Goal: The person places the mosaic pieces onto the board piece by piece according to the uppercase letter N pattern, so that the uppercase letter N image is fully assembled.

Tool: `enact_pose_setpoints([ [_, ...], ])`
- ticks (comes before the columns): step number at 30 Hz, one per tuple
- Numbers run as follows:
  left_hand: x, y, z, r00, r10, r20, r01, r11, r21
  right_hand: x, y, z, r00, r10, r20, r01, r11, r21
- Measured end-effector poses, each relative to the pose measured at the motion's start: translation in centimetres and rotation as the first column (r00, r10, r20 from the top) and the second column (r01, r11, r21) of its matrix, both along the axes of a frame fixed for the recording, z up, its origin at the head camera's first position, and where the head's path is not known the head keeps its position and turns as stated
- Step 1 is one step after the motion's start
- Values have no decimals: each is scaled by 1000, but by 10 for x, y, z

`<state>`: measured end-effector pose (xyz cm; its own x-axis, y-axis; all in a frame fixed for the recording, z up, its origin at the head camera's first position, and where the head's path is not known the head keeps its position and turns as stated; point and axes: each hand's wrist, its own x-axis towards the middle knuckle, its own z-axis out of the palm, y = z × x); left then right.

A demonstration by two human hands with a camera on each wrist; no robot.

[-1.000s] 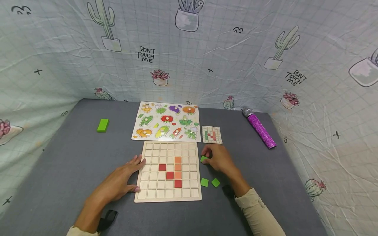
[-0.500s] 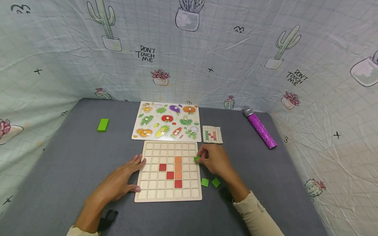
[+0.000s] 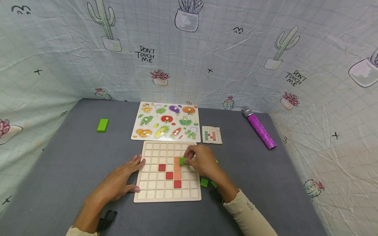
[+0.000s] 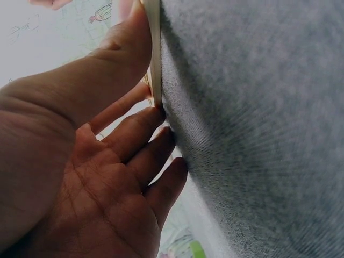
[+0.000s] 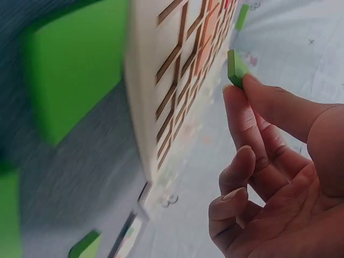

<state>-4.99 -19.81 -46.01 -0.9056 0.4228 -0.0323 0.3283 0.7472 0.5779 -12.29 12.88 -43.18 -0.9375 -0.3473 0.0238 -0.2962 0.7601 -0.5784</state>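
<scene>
Grey table (image 3: 68, 164) under pale square wooden board (image 3: 152, 185); white cactus cloth (image 3: 189, 65) behind board. Right hand (image 3: 202, 159) pinches square green tile (image 3: 182, 161) above board. Uncurled left hand (image 3: 124, 176) touches board.

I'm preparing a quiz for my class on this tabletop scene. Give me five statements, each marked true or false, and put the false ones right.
1. The right hand pinches a green tile over the grid board. True.
2. Three red tiles lie in the grid board. True.
3. The left hand also holds a green tile. False: it touches the grid board's left edge.
4. The purple microphone lies left of the grid board. False: it lies to the right.
5. A pattern card lies right of the vegetable puzzle. True.
</scene>
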Motion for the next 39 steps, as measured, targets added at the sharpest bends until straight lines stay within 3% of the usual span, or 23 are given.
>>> enact_pose_setpoints([
  [21, 0, 0, -1, 1000, 10, 4, -10, 1000, -9, -6, -54, 4, 994, 99, 35, -100, 995, 17],
  [39, 0, 1, 1, 1000, 4, -3, -4, 1000, -14, -17, -97, -1, 995, 94, 46, -99, 986, 136],
])
